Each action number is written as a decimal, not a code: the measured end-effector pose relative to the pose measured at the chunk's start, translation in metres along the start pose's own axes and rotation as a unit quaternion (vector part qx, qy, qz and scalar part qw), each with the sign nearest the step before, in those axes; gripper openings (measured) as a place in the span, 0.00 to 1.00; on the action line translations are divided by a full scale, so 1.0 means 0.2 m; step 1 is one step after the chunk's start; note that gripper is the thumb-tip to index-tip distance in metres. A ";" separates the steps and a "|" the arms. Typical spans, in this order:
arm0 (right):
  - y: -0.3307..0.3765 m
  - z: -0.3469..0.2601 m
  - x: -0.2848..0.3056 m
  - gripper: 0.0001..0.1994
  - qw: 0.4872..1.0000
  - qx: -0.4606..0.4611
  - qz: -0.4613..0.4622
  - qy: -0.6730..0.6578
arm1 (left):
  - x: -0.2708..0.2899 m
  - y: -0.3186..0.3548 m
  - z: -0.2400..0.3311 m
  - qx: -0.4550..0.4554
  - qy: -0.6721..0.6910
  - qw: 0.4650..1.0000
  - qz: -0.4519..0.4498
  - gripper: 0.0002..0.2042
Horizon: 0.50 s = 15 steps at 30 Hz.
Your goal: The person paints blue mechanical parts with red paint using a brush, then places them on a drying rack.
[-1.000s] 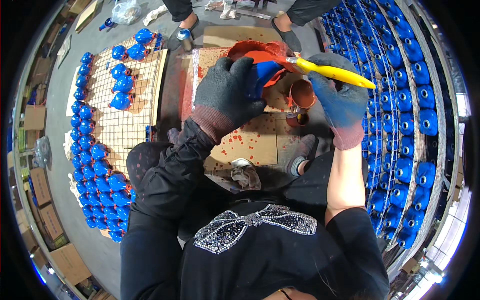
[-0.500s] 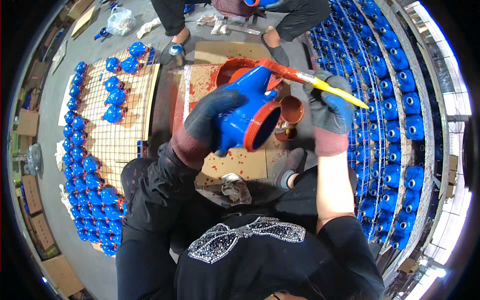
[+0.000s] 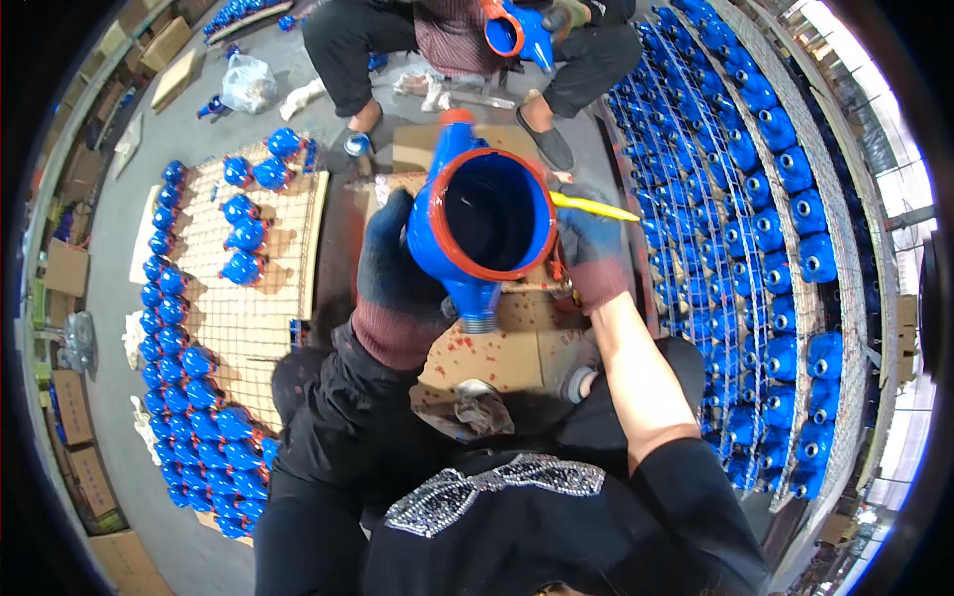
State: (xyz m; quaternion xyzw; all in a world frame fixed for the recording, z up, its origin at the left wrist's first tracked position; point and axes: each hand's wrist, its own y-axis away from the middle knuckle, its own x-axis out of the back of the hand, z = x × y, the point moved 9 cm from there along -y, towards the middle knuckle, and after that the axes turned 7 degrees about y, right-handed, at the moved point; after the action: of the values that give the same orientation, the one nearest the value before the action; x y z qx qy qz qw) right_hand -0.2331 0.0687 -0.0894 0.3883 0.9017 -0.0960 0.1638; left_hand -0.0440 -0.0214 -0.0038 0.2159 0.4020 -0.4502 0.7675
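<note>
In my left hand point(image 3: 391, 266), in a dark glove with a maroon cuff, is a blue water meter body point(image 3: 425, 246). Its wide round opening faces me, with a red rim; one red-coated pipe end points up and away, and a bare threaded end points down. The fingers of my left hand wrap its left side. My gloved right hand point(image 3: 593, 246) grips a paintbrush point(image 3: 599, 207) by its yellow handle, close to the right side of the rim. The brush's bristles are hidden behind the body.
Rows of blue meter bodies point(image 3: 199, 397) stand on a mesh-topped board point(image 3: 283, 219) at left. More fill wire racks point(image 3: 765, 268) at right. Across from me, a seated person holds another blue body point(image 3: 537, 42). Red-spotted cardboard point(image 3: 497, 348) and a crumpled rag point(image 3: 484, 407) lie below.
My left hand has turned the meter body so its wide opening faces me. My right hand has moved left and down with the brush. The other person's meter body has come further into view.
</note>
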 end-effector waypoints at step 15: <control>0.09 0.10 -0.22 0.12 0.803 0.081 -0.188 0.559 | 0.12 -0.05 0.10 0.022 0.142 0.989 0.030 0.26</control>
State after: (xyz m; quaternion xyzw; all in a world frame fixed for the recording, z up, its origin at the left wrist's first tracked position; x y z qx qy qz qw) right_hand -0.1873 0.0453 -0.0931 0.2096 0.8811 0.0362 -0.4225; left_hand -0.0372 -0.0528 -0.0117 0.3058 0.4903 -0.4006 0.7110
